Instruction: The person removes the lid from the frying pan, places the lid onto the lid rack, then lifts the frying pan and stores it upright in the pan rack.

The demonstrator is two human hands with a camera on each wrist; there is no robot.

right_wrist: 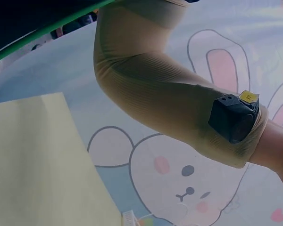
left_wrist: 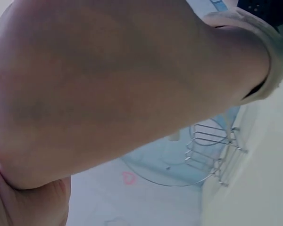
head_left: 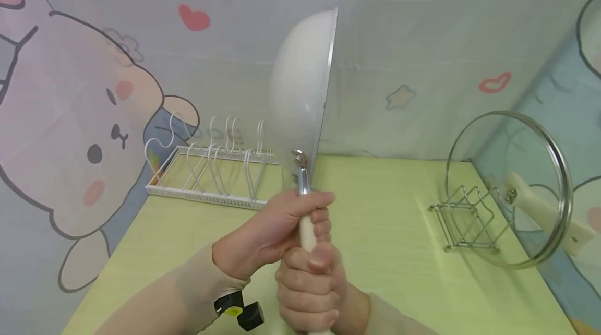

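Note:
A white wok (head_left: 300, 84) stands on edge in the air, its outer side turned left, with a cream handle (head_left: 307, 233) joined by a metal neck. My left hand (head_left: 269, 228) grips the upper handle just below the neck, thumb across the front. Directly beneath it, my right hand (head_left: 310, 288) wraps its fingers round the lower handle. In the left wrist view the left hand (left_wrist: 104, 89) fills most of the picture and hides the handle. The right wrist view catches the sleeved left forearm (right_wrist: 179, 103) with its wrist camera (right_wrist: 233, 117), but not the wok.
Behind the wok at left, a white wire rack (head_left: 206, 196) stands on the yellow-green table (head_left: 375, 251). On the right, a glass lid (head_left: 565, 178) with a cream handle stands upright in a small metal rack (head_left: 469, 246). Printed cloth (head_left: 399, 37) hangs behind.

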